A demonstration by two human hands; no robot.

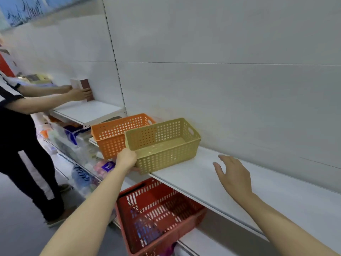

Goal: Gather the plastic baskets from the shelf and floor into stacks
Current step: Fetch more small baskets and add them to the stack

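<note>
Fingers of the left hand [127,158] are curled round the near-left corner of the yellow basket [162,145], thumb side at the rim and fingertips tucked beneath its base, so this hand grips the basket. That basket sits on the white shelf [203,174], its near corner jutting slightly past the front edge. Just behind it to the left, touching or nearly so, stands the orange basket [112,134] on the same shelf. Over on the right, the right hand [233,174] hovers above bare shelf with fingers spread and holding nothing, well apart from the yellow basket's right end.

Below the shelf, a larger red basket [156,213] rests on a lower level, with some goods inside. At the far left another person [22,130] handles a box [81,84].

Judging by the grip, the step in hand is picking up the yellow basket. Next, it probably has to be lifted and nested with the orange one, corners aligned; the free hand could steady the far end.
</note>
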